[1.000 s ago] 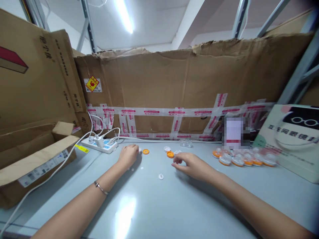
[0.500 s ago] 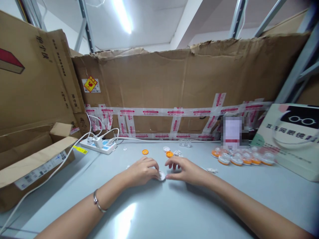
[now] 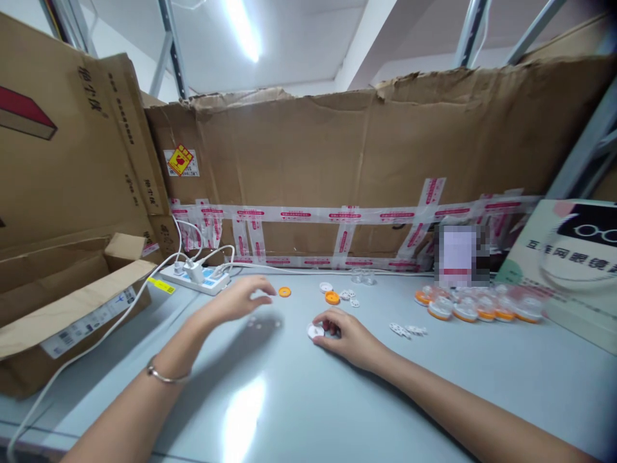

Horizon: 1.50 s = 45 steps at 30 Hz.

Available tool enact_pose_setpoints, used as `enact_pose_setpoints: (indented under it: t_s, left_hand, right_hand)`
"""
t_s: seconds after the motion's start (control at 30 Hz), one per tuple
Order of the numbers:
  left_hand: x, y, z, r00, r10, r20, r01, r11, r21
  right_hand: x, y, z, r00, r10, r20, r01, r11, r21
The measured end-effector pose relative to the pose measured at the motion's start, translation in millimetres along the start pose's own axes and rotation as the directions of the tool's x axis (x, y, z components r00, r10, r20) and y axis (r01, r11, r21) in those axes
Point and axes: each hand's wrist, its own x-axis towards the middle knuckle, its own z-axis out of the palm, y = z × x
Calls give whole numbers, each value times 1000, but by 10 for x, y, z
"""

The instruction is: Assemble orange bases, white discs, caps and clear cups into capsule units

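The disc (image 3: 315, 331) is pinched by its edge between the thumb and forefinger of the right hand (image 3: 348, 335), low over the table (image 3: 299, 399). The left hand (image 3: 234, 301) is held spread in the air, nothing seen in it, with the ring (image 3: 285, 292) at its three o'clock. The disc could be tipped or slid by an uneven pinch; the bits (image 3: 259, 326), at its nine o'clock, could be scattered by a low left-hand sweep. The disc's three-o'clock side is hidden by fingers; the bits' shapes cannot be made out.
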Motion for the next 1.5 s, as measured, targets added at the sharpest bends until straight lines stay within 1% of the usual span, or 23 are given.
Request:
enact_pose_setpoints:
  t_s: [0.03,0.07,0.1,0.13,0.2,0.27,0.33,0.4,0.5,0.63,0.83,0.93,0.97,1.0,1.07,1.1,1.13,1.17,1.2,1.27,1.33,1.4,1.5]
  left_hand:
    - [-54,-99,-139,990,-138,39,136,990,45]
    - [-114,-196,-260,959,-265,104,254,962,103]
    - [-172,-284,-355,903,-378,205,349,922,167]
    - [-225,-358,-420,866,-432,252,391,899,197]
    - [-295,-448,-463,812,-490,317,433,870,234]
    - [-311,-457,-424,782,-506,365,444,862,243]
    - [-288,-409,-357,759,-513,401,447,858,251]
    - [-256,-345,-302,750,-520,408,449,854,263]
    - [-224,-286,-262,751,-531,393,450,847,284]
    - [-211,-280,-234,754,-533,385,445,845,298]
    - [-226,-266,-218,777,-517,359,425,852,307]
    - [-211,-173,-224,822,-480,307,390,867,311]
    - [-193,-118,-210,843,-460,281,374,874,310]
    - [-167,-52,-181,873,-420,247,346,891,294]
    - [-97,99,-65,937,-297,183,254,941,224]
    - [-58,173,21,986,-138,96,126,985,117]
    - [-19,240,122,1000,-16,26,15,999,42]
    - [19,295,231,998,59,-38,-58,998,9]
    - [53,337,342,991,103,-83,-103,995,2]
    - [108,379,541,980,149,-129,-148,989,13]
    - [142,381,681,979,148,-137,-147,989,18]
    - [161,365,755,981,136,-139,-136,991,10]
    - [171,347,789,980,129,-150,-132,991,-7]
  right_hand:
    - [5,-3,7,1000,15,-12,-15,1000,-6]
    - [10,-5,12,1000,25,-20,-25,1000,-9]
    - [14,-7,16,999,30,-22,-30,999,-11]
    - [17,-7,20,999,31,-20,-31,999,-12]
    - [20,-4,26,1000,27,-14,-27,1000,-13]
    - [19,1,31,1000,22,-10,-22,1000,-14]
    - [13,4,35,1000,17,-13,-18,1000,-14]
    - [7,3,36,1000,11,-19,-11,1000,-11]
    - [0,-4,28,1000,7,-19,-8,1000,-7]
    - [-4,-7,17,1000,17,-12,-17,1000,-6]
    - [1,-14,12,1000,12,10,-12,999,34]
    - [7,-33,4,1000,18,15,-19,999,31]
    - [8,-39,2,1000,15,16,-15,999,31]
    - [9,-44,1,1000,5,16,-6,999,35]
    - [10,-46,4,1000,-20,15,19,998,54]
    - [10,-44,8,999,-31,10,30,997,68]
    - [11,-39,13,999,-39,4,39,996,83]
    - [12,-33,19,999,-45,-2,45,994,96]
    - [14,-25,26,999,-50,-8,51,993,106]
    - [18,-10,38,998,-58,-14,59,991,117]
    - [23,2,46,998,-63,-14,64,991,114]
    - [29,11,49,997,-70,-13,71,992,105]
    - [37,21,48,996,-90,-14,91,992,88]
